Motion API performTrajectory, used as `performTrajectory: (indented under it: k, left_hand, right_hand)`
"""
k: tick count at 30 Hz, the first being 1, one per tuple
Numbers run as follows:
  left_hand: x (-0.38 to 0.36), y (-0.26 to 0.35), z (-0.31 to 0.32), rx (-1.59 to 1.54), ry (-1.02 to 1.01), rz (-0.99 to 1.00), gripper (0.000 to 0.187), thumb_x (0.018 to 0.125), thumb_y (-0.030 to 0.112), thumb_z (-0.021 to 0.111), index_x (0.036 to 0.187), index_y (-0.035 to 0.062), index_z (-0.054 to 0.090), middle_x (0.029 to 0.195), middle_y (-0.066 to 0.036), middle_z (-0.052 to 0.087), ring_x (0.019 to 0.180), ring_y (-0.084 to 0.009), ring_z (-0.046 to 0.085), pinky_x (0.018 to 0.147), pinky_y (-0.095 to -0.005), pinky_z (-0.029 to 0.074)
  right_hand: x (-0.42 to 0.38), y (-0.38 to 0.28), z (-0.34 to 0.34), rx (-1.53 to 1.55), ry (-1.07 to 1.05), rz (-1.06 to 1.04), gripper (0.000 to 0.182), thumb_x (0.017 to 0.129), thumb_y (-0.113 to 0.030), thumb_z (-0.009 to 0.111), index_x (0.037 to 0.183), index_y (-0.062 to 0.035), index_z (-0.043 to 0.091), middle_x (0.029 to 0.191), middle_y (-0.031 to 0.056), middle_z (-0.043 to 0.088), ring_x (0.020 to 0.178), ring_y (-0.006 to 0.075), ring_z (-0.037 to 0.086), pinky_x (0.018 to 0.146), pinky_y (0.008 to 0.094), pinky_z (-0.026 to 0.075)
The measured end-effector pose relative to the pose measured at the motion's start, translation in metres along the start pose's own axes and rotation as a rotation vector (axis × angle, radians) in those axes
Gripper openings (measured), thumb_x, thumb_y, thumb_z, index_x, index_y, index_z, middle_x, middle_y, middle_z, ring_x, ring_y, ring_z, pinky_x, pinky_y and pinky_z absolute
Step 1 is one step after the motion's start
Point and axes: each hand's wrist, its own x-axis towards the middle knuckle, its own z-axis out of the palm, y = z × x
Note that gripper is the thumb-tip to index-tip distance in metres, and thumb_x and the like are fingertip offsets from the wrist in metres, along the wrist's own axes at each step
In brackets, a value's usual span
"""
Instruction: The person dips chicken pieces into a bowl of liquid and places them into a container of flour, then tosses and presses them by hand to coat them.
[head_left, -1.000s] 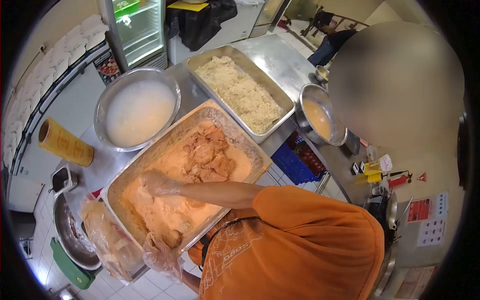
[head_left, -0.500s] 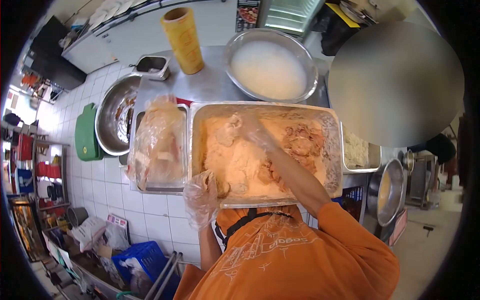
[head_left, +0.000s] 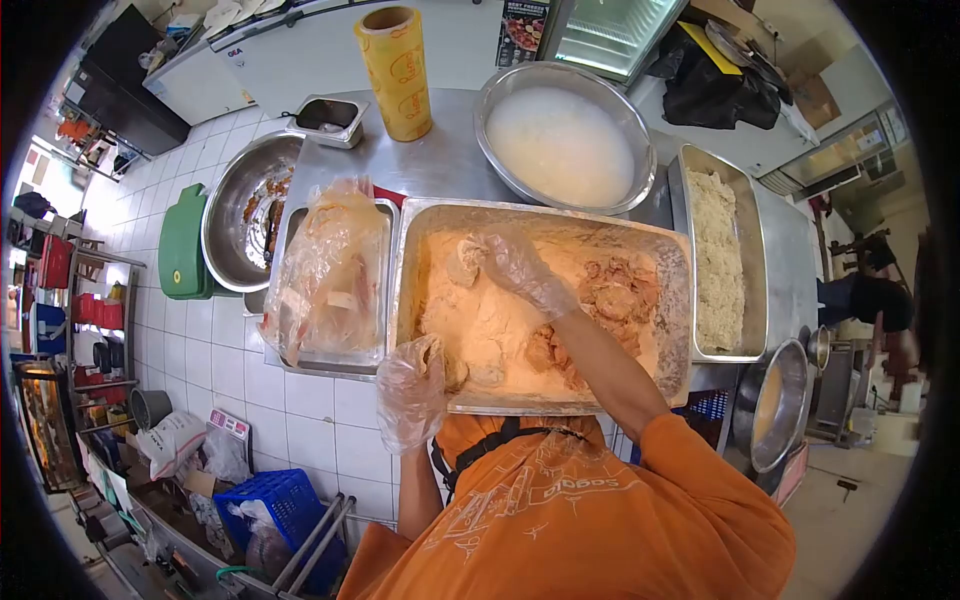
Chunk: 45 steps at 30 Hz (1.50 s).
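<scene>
1. The right hand (head_left: 518,268), in clear plastic, curls its fingers around a coated piece (head_left: 463,262) in the tray's far-left part.
2. The left hand (head_left: 412,395), also gloved, is at the near-left corner; its closure and any hold cannot be told.
3. The metal tray (head_left: 678,300) contains orange powder (head_left: 445,322) and raw meat (head_left: 622,297).
4. The right forearm (head_left: 622,370) crosses its near edge.

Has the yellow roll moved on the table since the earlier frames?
No. The whole view shifted, but against the table the roll shows no move: it stands between the small pan and milky bowl throughout.
</scene>
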Motion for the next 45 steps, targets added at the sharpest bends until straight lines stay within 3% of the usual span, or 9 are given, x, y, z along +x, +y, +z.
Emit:
performTrajectory:
  k: [2,4,6,9,18,27,32,36,45]
  left_hand:
    - [-0.001,-0.003,0.001,0.052,0.002,0.010,0.013,0.093,0.009,0.075,0.105,0.0043,0.077,0.099,-0.015,0.077,0.090,-0.0318,0.075,0.081,-0.0398,0.059]
    - [0.000,-0.001,0.000,0.010,-0.003,-0.004,0.014,0.093,0.009,0.075,0.105,0.0044,0.077,0.099,-0.015,0.077,0.090,-0.0318,0.075,0.081,-0.0399,0.059]
    - [0.000,0.002,-0.002,-0.023,-0.003,-0.007,0.014,0.092,0.009,0.075,0.106,0.0044,0.077,0.099,-0.015,0.077,0.090,-0.0319,0.075,0.081,-0.0400,0.059]
    - [0.002,0.002,-0.003,-0.022,0.003,0.020,0.014,0.092,0.009,0.075,0.106,0.0044,0.077,0.099,-0.016,0.077,0.089,-0.0320,0.075,0.081,-0.0399,0.059]
    - [0.002,-0.003,-0.002,-0.005,0.025,0.034,0.014,0.092,0.010,0.075,0.105,0.0040,0.077,0.097,-0.016,0.077,0.088,-0.0329,0.075,0.079,-0.0404,0.059]
    - [0.005,0.002,-0.004,-0.027,0.003,0.051,0.014,0.092,0.010,0.074,0.104,0.0039,0.077,0.095,-0.018,0.077,0.088,-0.0360,0.075,0.078,-0.0413,0.058]
    - [0.002,0.004,-0.005,-0.035,0.026,0.027,0.011,0.095,0.015,0.071,0.103,0.0068,0.074,0.091,-0.015,0.072,0.083,-0.0362,0.069,0.075,-0.0447,0.055]
    - [0.004,0.008,-0.006,-0.042,0.055,0.035,0.011,0.095,0.015,0.072,0.102,0.0060,0.074,0.092,-0.016,0.072,0.084,-0.0361,0.070,0.075,-0.0441,0.055]
    - [0.003,0.006,-0.007,-0.026,0.016,0.025,0.012,0.093,0.009,0.074,0.104,0.0055,0.076,0.094,-0.016,0.074,0.086,-0.0354,0.072,0.078,-0.0425,0.057]
  right_hand:
    - [0.005,-0.004,-0.001,-0.480,0.157,-0.436,0.031,0.090,-0.011,0.068,0.121,-0.0056,0.068,0.123,0.0179,0.068,0.116,0.0380,0.064,0.103,0.0473,0.052]
    - [0.012,-0.012,-0.010,-0.585,0.015,-0.407,0.032,0.089,-0.012,0.070,0.121,-0.0057,0.069,0.124,0.0179,0.068,0.117,0.0380,0.064,0.104,0.0470,0.051]
    - [0.043,-0.064,-0.043,-0.295,-0.399,0.086,0.034,0.089,-0.014,0.071,0.122,-0.0059,0.069,0.125,0.0177,0.069,0.119,0.0383,0.063,0.106,0.0469,0.050]
    - [0.016,0.010,-0.014,-0.290,-0.169,-0.131,0.033,0.090,-0.016,0.071,0.120,-0.0040,0.068,0.121,0.0195,0.069,0.116,0.0392,0.064,0.103,0.0482,0.051]
    - [0.029,-0.039,-0.006,-0.143,-0.152,0.518,0.034,0.088,-0.022,0.075,0.114,-0.0037,0.064,0.111,0.0222,0.071,0.109,0.0421,0.066,0.095,0.0507,0.051]
    - [0.036,-0.016,0.046,-0.507,-0.250,0.088,0.031,0.090,-0.031,0.069,0.104,-0.0038,0.068,0.097,0.0227,0.071,0.093,0.0398,0.069,0.082,0.0515,0.053]
    - [0.018,-0.001,0.060,-0.548,-0.128,-0.109,0.036,0.093,-0.027,0.071,0.119,-0.0033,0.071,0.111,0.0218,0.074,0.105,0.0379,0.070,0.095,0.0512,0.054]
    - [0.034,-0.042,0.007,-0.017,-0.275,0.223,0.034,0.098,-0.024,0.066,0.123,-0.0011,0.069,0.122,0.0236,0.070,0.116,0.0372,0.066,0.102,0.0481,0.053]
    - [0.007,-0.016,-0.037,-1.263,0.064,-0.783,0.028,0.098,-0.011,0.065,0.124,-0.0011,0.066,0.124,0.0110,0.067,0.106,0.0285,0.067,0.097,0.0389,0.055]
